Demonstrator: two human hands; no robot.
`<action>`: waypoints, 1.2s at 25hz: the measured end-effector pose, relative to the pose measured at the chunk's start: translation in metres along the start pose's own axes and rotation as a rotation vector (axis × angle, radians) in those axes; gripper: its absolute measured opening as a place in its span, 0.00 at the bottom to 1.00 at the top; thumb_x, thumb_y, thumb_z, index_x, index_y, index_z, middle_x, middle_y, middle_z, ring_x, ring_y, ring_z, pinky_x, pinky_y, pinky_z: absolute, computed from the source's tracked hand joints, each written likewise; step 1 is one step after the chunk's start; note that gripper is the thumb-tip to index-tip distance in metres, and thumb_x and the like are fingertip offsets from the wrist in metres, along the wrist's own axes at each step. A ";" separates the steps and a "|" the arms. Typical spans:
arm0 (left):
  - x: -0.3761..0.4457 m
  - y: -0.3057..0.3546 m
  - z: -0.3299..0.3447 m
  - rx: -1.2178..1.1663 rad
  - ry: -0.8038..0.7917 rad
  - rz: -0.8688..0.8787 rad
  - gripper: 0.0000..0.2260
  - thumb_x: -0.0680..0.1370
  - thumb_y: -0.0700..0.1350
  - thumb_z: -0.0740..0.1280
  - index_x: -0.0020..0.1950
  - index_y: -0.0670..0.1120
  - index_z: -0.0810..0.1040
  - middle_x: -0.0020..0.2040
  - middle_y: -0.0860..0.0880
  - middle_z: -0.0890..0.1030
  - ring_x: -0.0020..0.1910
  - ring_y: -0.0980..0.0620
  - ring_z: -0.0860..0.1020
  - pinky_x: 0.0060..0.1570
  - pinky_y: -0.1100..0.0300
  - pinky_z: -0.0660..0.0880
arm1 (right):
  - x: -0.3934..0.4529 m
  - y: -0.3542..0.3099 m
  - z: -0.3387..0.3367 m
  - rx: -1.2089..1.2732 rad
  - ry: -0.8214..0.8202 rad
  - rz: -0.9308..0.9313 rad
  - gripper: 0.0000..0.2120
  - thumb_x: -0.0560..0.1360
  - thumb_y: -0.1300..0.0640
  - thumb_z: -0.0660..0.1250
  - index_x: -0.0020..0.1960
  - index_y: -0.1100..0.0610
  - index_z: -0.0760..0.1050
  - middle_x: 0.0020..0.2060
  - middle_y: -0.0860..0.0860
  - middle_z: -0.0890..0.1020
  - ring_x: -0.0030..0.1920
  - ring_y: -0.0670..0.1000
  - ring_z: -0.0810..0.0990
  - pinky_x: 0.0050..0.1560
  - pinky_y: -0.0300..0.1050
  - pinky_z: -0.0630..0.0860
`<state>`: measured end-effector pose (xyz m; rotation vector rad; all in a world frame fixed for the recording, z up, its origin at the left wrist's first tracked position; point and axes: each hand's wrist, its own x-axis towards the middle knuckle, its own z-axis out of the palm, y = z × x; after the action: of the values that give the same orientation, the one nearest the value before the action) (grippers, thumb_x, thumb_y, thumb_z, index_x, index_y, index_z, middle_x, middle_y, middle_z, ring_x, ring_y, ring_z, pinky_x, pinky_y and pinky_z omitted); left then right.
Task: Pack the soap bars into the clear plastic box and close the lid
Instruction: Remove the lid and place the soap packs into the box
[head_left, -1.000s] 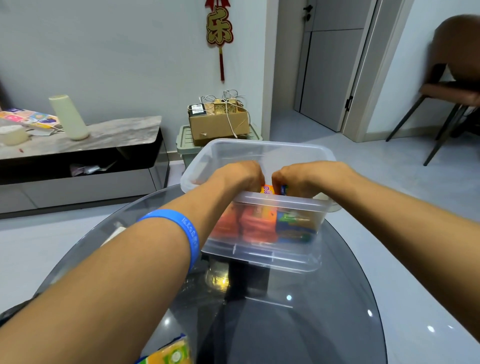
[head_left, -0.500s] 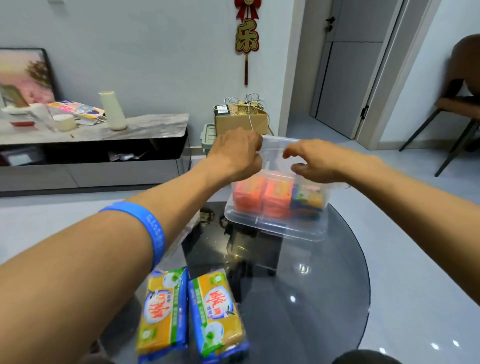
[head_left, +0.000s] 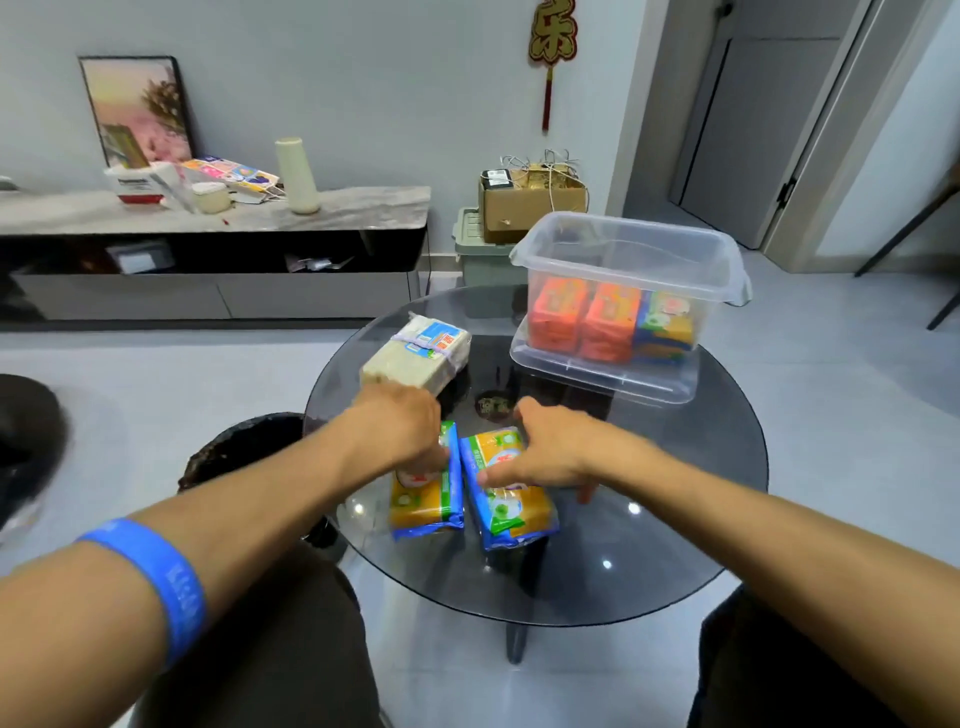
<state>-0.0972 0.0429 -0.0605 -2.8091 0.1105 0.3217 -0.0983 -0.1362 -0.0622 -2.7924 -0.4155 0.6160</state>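
Note:
The clear plastic box (head_left: 626, 236) stands open at the far right of the round glass table (head_left: 665, 519). Inside it stand orange soap bars (head_left: 582, 317) and a green-and-blue one (head_left: 667, 325). A clear flat piece (head_left: 597, 382) lies under the box and looks like its lid. Two yellow soap packs lie side by side near me. My left hand (head_left: 402, 431) curls over the far end of the left pack (head_left: 423, 501). My right hand (head_left: 553, 449) is spread over the right pack (head_left: 511, 512), thumb on one side. A white soap pack (head_left: 421, 353) lies further back on the left.
A dark round bin (head_left: 244, 447) stands by the table's left edge. A low sideboard (head_left: 208, 210) with clutter runs along the far wall. A cardboard box (head_left: 530, 202) sits on a green crate behind the table. Chair legs (head_left: 904, 228) show at far right.
Both hands have left the plastic box and come back toward me, down onto the two yellow packs. The camera has tilted down and pulled back, so the whole table shows.

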 end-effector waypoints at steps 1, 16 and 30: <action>-0.002 0.002 0.008 -0.147 -0.086 -0.041 0.24 0.70 0.64 0.64 0.54 0.45 0.75 0.49 0.46 0.82 0.39 0.46 0.81 0.35 0.60 0.71 | 0.000 -0.007 0.007 0.034 -0.016 0.078 0.45 0.58 0.30 0.72 0.65 0.55 0.65 0.57 0.54 0.78 0.42 0.56 0.79 0.27 0.49 0.79; 0.012 0.024 0.000 -0.651 0.146 -0.044 0.34 0.54 0.63 0.68 0.56 0.53 0.67 0.44 0.52 0.76 0.42 0.48 0.75 0.35 0.58 0.68 | 0.005 0.047 -0.019 0.452 0.195 0.213 0.22 0.51 0.40 0.72 0.35 0.55 0.77 0.28 0.48 0.81 0.27 0.49 0.79 0.26 0.41 0.74; 0.208 0.073 -0.206 -0.733 0.417 -0.009 0.30 0.60 0.62 0.74 0.54 0.47 0.71 0.44 0.49 0.76 0.45 0.46 0.76 0.32 0.58 0.67 | 0.101 0.115 -0.227 0.510 0.589 0.356 0.43 0.59 0.42 0.77 0.64 0.60 0.62 0.50 0.59 0.78 0.43 0.60 0.82 0.39 0.56 0.83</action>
<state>0.1399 -0.0995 0.0602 -3.5598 0.0828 -0.3037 0.1155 -0.2504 0.0655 -2.3918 0.3206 -0.0636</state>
